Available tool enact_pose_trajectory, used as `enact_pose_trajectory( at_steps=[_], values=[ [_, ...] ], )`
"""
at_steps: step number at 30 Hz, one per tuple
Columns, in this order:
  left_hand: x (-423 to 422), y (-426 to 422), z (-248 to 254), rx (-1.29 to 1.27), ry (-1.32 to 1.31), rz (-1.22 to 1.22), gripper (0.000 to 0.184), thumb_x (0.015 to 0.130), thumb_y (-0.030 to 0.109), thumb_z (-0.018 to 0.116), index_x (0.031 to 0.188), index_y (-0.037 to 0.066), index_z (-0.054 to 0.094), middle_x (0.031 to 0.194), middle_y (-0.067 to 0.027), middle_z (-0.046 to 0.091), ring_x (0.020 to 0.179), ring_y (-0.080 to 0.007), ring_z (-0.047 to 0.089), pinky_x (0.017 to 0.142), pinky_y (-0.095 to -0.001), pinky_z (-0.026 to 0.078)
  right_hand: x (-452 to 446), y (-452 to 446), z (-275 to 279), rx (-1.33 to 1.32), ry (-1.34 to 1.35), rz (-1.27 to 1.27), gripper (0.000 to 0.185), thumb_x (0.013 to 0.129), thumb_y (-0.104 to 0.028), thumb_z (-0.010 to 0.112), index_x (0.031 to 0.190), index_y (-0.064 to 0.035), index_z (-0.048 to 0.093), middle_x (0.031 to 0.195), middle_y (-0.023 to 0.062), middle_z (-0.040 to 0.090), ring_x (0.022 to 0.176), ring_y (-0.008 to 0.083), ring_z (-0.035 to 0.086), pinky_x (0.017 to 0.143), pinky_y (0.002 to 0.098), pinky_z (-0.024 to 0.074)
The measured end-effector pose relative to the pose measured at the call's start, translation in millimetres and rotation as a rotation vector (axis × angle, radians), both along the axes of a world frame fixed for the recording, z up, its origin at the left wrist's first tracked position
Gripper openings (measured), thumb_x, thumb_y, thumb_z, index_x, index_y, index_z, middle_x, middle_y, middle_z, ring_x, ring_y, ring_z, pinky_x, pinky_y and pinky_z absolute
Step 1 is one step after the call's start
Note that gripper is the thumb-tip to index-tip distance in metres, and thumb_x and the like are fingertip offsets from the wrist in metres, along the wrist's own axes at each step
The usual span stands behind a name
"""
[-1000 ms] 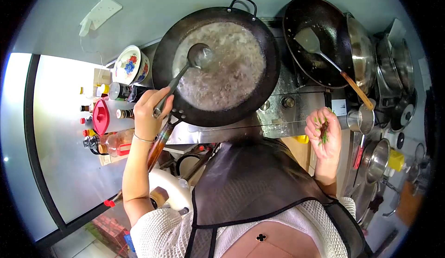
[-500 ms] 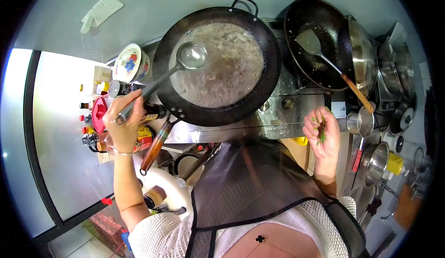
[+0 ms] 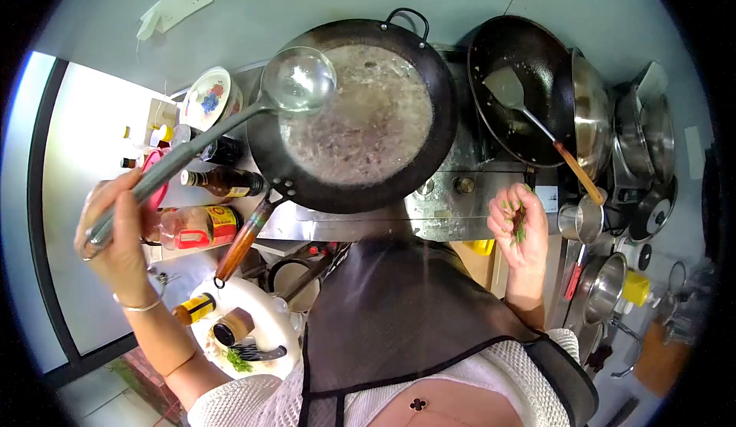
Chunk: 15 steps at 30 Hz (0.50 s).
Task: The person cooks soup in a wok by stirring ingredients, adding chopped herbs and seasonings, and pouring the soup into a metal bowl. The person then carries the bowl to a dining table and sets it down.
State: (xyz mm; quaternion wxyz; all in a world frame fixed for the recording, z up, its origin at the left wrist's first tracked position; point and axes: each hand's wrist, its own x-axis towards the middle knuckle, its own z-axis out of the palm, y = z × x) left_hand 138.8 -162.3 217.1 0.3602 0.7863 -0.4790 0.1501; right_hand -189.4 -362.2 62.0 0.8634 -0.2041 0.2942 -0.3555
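Observation:
My left hand [image 3: 119, 231] is closed around the handle of a metal ladle [image 3: 299, 80]. The ladle's bowl is raised over the left rim of a black wok [image 3: 264, 147], which is filled with steaming, cloudy soup [image 3: 368, 120] with small bits in it. In my right hand [image 3: 521, 224], palm up and fingers curled, lies a small bunch of chopped green and reddish herbs [image 3: 519, 222]. That hand is in front of the stove's knobs, apart from the wok. The wok's wooden handle [image 3: 244, 243] points toward me at the left.
A second wok [image 3: 525, 44] with a spatula [image 3: 537, 116] across it stands at the right, beside steel bowls and pots. On the left are a floral enamel pot [image 3: 207, 99], a dark bottle [image 3: 222, 182] and a red-labelled jug [image 3: 203, 226]. Below, a white tray [image 3: 268, 312] carries jars and greens.
My left hand has moved left and toward me, lifting the ladle higher, so its bowl looks larger. My right hand still holds the herbs. The view has shifted slightly.

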Motion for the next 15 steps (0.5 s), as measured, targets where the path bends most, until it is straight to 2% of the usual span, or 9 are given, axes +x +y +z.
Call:
enact_pose_trajectory(
  at_steps=[1, 3, 4, 6, 7, 9, 10, 13, 15],
  values=[
    [2, 6, 6, -0.009, 0.001, 0.006, 0.011, 0.075, 0.001, 0.052, 0.081, -0.004, 0.060, 0.062, -0.0061, 0.052, 0.047, -0.0098, 0.048, 0.044, -0.0186, 0.035, 0, -1, 0, 0.011, 0.005, 0.000, 0.027, 0.081, -0.018, 0.047, 0.059, -0.0068, 0.035, 0.056, 0.0036, 0.034, 0.043, 0.0096, 0.030, 0.038, 0.0205, 0.0216],
    [3, 18, 21, -0.121, 0.330, 0.075, 0.018, 0.083, 0.012, 0.048, 0.085, -0.001, 0.060, 0.068, -0.0055, 0.053, 0.043, -0.0035, 0.042, 0.035, -0.0131, 0.026, -2, -3, 0, 0.000, -0.013, 0.005, 0.027, 0.081, -0.018, 0.047, 0.059, -0.0069, 0.035, 0.056, 0.0036, 0.034, 0.044, 0.0095, 0.030, 0.038, 0.0205, 0.0216],
    [4, 25, 25, -0.193, 0.313, 0.136, 0.019, 0.083, 0.013, 0.048, 0.091, 0.000, 0.058, 0.069, -0.0056, 0.052, 0.041, -0.0019, 0.039, 0.034, -0.0128, 0.020, -2, -5, 0, -0.001, -0.032, 0.003, 0.027, 0.081, -0.018, 0.047, 0.059, -0.0070, 0.035, 0.056, 0.0035, 0.033, 0.044, 0.0094, 0.030, 0.038, 0.0205, 0.0216],
    [4, 47, 49, -0.147, 0.513, -0.078, 0.021, 0.083, 0.014, 0.049, 0.097, -0.001, 0.054, 0.080, -0.0072, 0.052, 0.051, -0.0049, 0.045, 0.043, -0.0134, 0.033, -2, -5, 3, -0.009, -0.001, -0.020, 0.028, 0.081, -0.018, 0.047, 0.059, -0.0071, 0.035, 0.055, 0.0031, 0.033, 0.044, 0.0092, 0.030, 0.038, 0.0204, 0.0215],
    [4, 51, 49, -0.114, 0.170, -0.109, 0.027, 0.080, 0.016, 0.053, 0.098, -0.004, 0.052, 0.084, -0.0088, 0.050, 0.057, -0.0075, 0.045, 0.047, -0.0141, 0.032, -4, -7, 3, -0.010, -0.013, -0.031, 0.028, 0.082, -0.017, 0.046, 0.059, -0.0070, 0.035, 0.055, 0.0030, 0.033, 0.044, 0.0092, 0.030, 0.038, 0.0203, 0.0214],
    [11, 73, 54, -0.053, -0.205, -0.122, 0.047, 0.074, 0.023, 0.061, 0.106, -0.007, 0.043, 0.095, -0.0110, 0.045, 0.078, -0.0156, 0.043, 0.064, -0.0210, 0.035, -6, -10, 4, 0.009, -0.028, -0.064, 0.026, 0.082, -0.016, 0.045, 0.060, -0.0067, 0.035, 0.056, 0.0027, 0.033, 0.045, 0.0090, 0.029, 0.037, 0.0200, 0.0214],
    [18, 92, 65, -0.061, -0.211, -0.116, 0.047, 0.074, 0.023, 0.061, 0.106, -0.007, 0.043, 0.095, -0.0110, 0.045, 0.078, -0.0156, 0.043, 0.064, -0.0210, 0.035, -7, -11, 4, 0.000, -0.034, -0.059, 0.026, 0.082, -0.016, 0.045, 0.060, -0.0067, 0.035, 0.056, 0.0027, 0.033, 0.045, 0.0090, 0.029, 0.037, 0.0200, 0.0214],
    [28, 154, 89, 0.016, -0.032, -0.093, 0.043, 0.083, 0.015, 0.045, 0.121, -0.002, 0.034, 0.117, -0.0143, 0.041, 0.107, -0.0227, 0.040, 0.093, -0.0326, 0.029, -10, -15, 3, -0.057, -0.045, -0.088, 0.024, 0.082, -0.016, 0.045, 0.062, -0.0066, 0.036, 0.057, 0.0029, 0.033, 0.045, 0.0088, 0.029, 0.038, 0.0196, 0.0215],
    [14, 137, 89, -0.125, -0.320, -0.088, 0.046, 0.083, 0.023, 0.040, 0.122, 0.002, 0.030, 0.126, -0.0126, 0.036, 0.103, -0.0196, 0.041, 0.088, -0.0324, 0.033, -10, -16, 1, -0.064, -0.033, -0.118, 0.024, 0.083, -0.016, 0.045, 0.062, -0.0067, 0.036, 0.057, 0.0029, 0.033, 0.045, 0.0088, 0.030, 0.038, 0.0196, 0.0217]
  ],
)
